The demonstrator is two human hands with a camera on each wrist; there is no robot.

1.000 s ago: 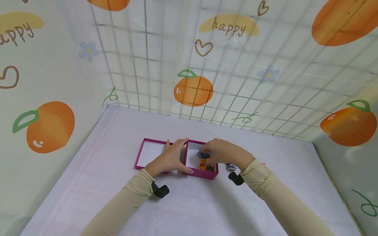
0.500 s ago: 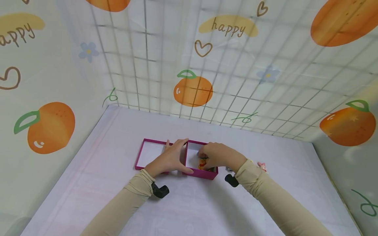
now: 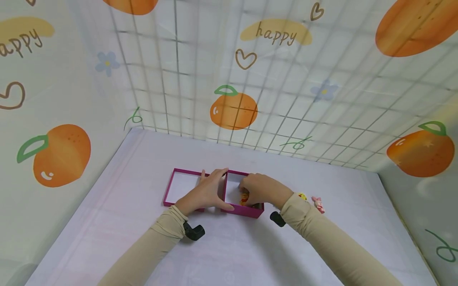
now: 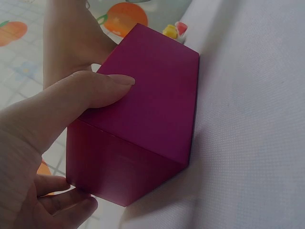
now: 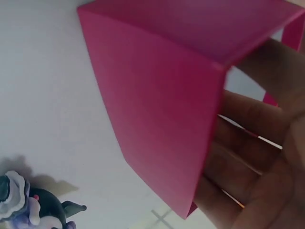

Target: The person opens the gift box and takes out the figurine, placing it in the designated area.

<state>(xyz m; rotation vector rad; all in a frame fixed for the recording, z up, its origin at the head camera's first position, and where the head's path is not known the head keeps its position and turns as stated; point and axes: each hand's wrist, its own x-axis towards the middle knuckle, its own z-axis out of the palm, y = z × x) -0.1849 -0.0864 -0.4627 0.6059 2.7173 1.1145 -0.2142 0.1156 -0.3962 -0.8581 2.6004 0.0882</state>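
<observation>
In the head view, an uncovered magenta box (image 3: 243,211) stands on the table beside its lid (image 3: 169,187), which lies hollow side up. My left hand (image 3: 205,191) grips the box's left end; in the left wrist view the thumb presses one magenta wall (image 4: 157,90) while the fingers reach round the corner. My right hand (image 3: 265,189) is down inside the box, fingers curled around a small toy figurine. An orange-and-red bear figurine (image 3: 244,199) shows between fingers and thumb. The right wrist view has those fingers behind the box wall (image 5: 152,90), with their tips hidden.
Right of the box on the table lie a yellow toy (image 3: 302,196) and a pink figurine (image 3: 318,204). Close outside the box wall, a dark-and-purple figurine (image 5: 47,207) appears in the right wrist view. Patterned cloth walls (image 3: 161,119) surround the table.
My right hand has moved left and lower into the box, covering the dark blue-grey figurine seen earlier. The yellow and pink toys have come out from behind the right sleeve. My left hand stays put.
</observation>
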